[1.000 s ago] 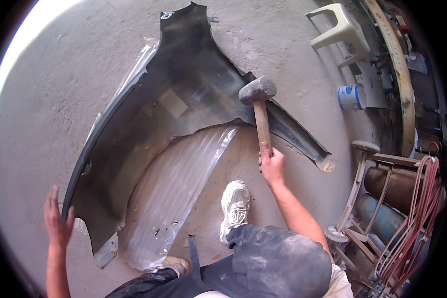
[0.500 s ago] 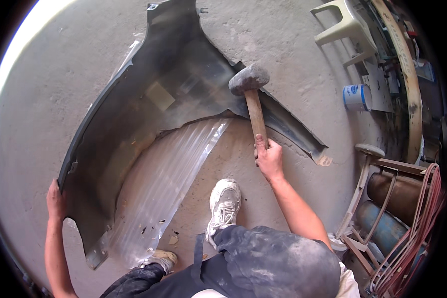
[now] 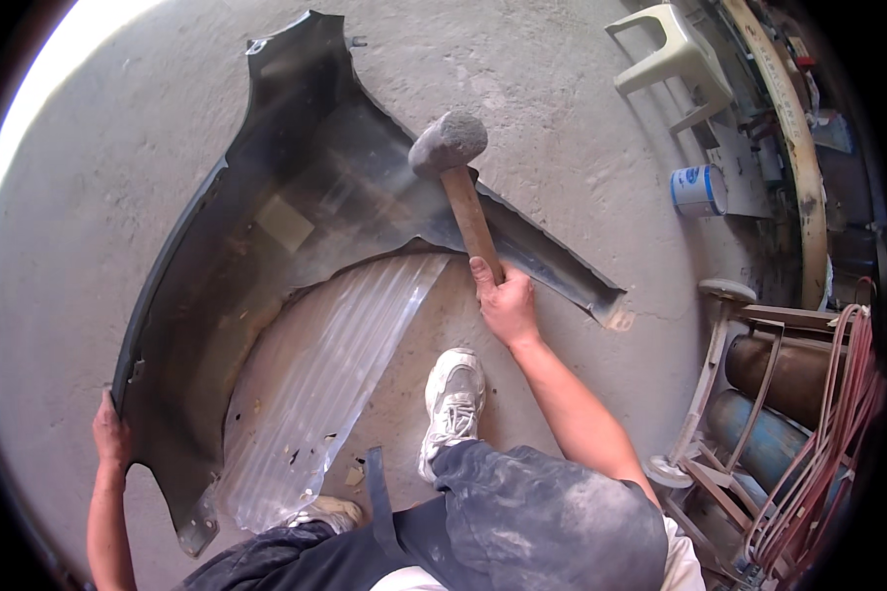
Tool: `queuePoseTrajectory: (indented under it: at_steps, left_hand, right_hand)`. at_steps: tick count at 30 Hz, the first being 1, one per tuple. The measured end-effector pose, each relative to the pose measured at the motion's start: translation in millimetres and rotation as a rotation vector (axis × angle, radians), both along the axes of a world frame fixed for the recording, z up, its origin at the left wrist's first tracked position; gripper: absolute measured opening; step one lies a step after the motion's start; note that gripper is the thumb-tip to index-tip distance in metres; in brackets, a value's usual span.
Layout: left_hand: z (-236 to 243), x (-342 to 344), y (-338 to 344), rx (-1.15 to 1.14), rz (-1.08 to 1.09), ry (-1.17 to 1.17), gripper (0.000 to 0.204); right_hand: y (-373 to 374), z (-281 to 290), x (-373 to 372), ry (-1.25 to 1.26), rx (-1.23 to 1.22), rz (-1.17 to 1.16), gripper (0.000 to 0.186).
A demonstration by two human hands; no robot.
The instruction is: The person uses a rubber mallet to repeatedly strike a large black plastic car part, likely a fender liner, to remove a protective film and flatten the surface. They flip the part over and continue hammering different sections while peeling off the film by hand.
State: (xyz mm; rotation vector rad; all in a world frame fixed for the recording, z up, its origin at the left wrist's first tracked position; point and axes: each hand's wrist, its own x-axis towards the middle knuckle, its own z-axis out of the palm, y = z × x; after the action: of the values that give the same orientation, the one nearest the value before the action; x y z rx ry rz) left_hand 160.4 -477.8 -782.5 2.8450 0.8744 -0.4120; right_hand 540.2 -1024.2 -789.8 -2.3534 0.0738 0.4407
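A dark car fender [image 3: 192, 325], its hollow inner side facing up, lies across the floor over a clear ribbed plastic sheet [image 3: 320, 355]. My left hand [image 3: 111, 433] grips the fender's outer edge at the lower left, its fingers partly hidden by the rim. In my right hand [image 3: 509, 303] is the wooden handle of a rubber mallet [image 3: 475, 219]. The mallet's grey head is raised over the fender, near where the narrow right arm begins. A pale square patch [image 3: 283, 224] marks the fender's inner face.
My white shoe [image 3: 453, 394] stands inside the fender's arch. To the right are a cream plastic stool [image 3: 675, 59], a blue-and-white can [image 3: 698, 190] and a wheeled metal frame [image 3: 705, 384] carrying cylinders [image 3: 754, 433] and reddish hoses [image 3: 823, 443]. Crumbs lie by the sheet.
The fender has shifted left, and its top end has swung left and down. My right hand and the mallet have moved left and slightly upward. My left hand still holds the edge.
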Motion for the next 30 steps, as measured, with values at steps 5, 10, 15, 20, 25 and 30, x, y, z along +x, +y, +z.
queuePoseTrajectory:
  at_steps: [5,10,15,20,25,30]
  left_hand:
    - [4,4,-7,0.016,-0.016,-0.06,0.04]
    - [-12,3,-6,0.033,0.026,-0.053,0.038]
    - [-10,-13,-4,0.098,-0.006,-0.103,0.037]
    - [-5,-9,-9,0.084,0.039,-0.079,0.035]
    - [-16,-12,-6,0.073,-0.027,-0.137,0.032]
    - [-12,-11,3,0.063,0.003,-0.138,0.038]
  right_hand:
    - [17,-13,-4,0.076,-0.08,-0.01,0.066]
    - [22,14,1,0.166,0.166,-0.123,0.06]
    - [57,141,19,-0.297,0.572,0.042,0.058]
    - [60,147,29,-0.854,0.626,0.177,0.073]
    - [12,-5,7,-0.156,-0.26,0.171,0.05]
    - [62,119,40,-0.141,0.388,-0.081,0.061]
